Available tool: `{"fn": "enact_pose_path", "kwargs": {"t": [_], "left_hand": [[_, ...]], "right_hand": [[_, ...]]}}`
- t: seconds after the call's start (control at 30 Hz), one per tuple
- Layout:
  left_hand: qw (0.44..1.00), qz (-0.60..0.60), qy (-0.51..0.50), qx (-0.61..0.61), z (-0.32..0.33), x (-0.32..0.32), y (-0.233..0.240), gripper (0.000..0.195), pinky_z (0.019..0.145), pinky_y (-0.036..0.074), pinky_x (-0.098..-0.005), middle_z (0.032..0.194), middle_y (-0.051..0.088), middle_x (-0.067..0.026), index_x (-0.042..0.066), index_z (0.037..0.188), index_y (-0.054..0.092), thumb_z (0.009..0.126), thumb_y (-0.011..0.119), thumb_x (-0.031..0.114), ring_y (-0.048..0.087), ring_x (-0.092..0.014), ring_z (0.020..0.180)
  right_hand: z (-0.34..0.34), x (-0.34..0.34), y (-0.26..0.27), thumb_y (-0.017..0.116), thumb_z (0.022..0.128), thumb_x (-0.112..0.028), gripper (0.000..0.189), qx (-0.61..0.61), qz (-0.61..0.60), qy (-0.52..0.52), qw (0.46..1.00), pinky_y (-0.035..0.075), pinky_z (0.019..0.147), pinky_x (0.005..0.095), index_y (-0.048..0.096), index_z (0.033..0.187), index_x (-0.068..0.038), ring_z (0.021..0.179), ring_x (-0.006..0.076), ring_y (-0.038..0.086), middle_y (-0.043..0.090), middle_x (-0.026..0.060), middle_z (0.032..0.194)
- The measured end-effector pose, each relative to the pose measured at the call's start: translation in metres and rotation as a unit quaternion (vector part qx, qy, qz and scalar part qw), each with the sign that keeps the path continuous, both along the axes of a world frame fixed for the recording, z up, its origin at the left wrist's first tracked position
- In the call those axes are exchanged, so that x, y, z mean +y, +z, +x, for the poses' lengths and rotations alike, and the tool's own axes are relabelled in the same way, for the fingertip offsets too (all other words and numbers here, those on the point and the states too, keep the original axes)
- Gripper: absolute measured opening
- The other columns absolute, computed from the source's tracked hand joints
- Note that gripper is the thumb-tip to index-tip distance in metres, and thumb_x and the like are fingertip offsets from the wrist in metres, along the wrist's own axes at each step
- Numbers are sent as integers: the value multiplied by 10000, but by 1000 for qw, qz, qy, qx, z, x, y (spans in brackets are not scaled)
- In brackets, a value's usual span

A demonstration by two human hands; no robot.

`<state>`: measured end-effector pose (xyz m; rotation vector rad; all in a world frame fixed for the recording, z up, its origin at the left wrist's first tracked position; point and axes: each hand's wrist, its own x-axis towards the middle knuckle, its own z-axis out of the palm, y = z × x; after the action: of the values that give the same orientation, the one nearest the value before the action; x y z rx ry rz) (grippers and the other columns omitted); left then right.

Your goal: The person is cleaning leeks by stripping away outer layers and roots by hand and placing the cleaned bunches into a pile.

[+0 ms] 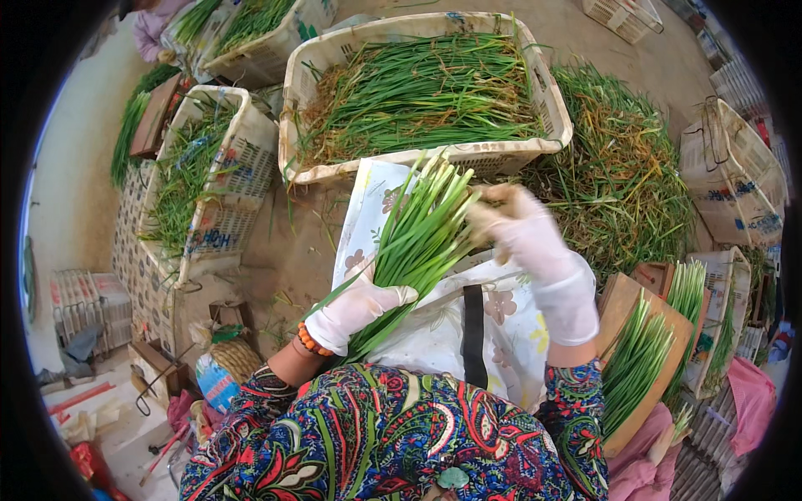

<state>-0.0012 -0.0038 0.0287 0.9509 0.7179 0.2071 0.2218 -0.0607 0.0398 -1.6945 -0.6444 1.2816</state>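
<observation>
My left hand, in a white glove with an orange bead bracelet at the wrist, is closed around a bunch of long green chives or similar stalks. Their pale root ends point up and away from me; the leaves trail past my wrist. My right hand, gloved and blurred by motion, is at the right side of the pale ends. Whether its fingers pinch a stalk cannot be told. Beneath both hands a white flower-patterned sheet with a black strap covers my lap.
A large plastic crate of green stalks stands ahead. Loose leaves form a heap at the right. Another crate with greens is at the left. Trimmed bunches lie on a wooden board near a co-worker's pink-clad legs.
</observation>
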Motion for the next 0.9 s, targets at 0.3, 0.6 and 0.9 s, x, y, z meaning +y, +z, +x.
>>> {"fn": "enact_pose_path", "kwargs": {"t": [0.3, 0.6, 0.9], "left_hand": [[998, 40, -49, 28, 2, -6, 6, 527, 952, 382, -289, 1221, 530, -63, 13, 1299, 401, 812, 603, -1, 498, -137, 1087], [993, 111, -15, 22, -8, -10, -13, 484, 937, 379, -251, 1201, 535, -38, 18, 1293, 407, 832, 539, -46, 478, -101, 1078], [940, 282, -112, 156, -7, -12, -9, 483, 926, 375, -245, 1157, 563, -44, 19, 1275, 413, 819, 570, -8, 490, -93, 1043]], "right_hand": [[-25, 12, -65, 558, 849, -161, 129, 145, 101, -215, 961, 320, 314, 224, 596, 843, -38, 346, 84, 429, 527, 17, 526], [23, -16, 9, 482, 934, -197, 277, -62, 160, -257, 951, 317, 322, 190, 592, 741, -32, 353, 38, 412, 596, 56, 571], [-27, -2, -37, 632, 759, -65, 301, -547, 255, 106, 790, 492, 535, 307, 587, 1053, -109, 603, 235, 588, 611, 57, 822]]}}
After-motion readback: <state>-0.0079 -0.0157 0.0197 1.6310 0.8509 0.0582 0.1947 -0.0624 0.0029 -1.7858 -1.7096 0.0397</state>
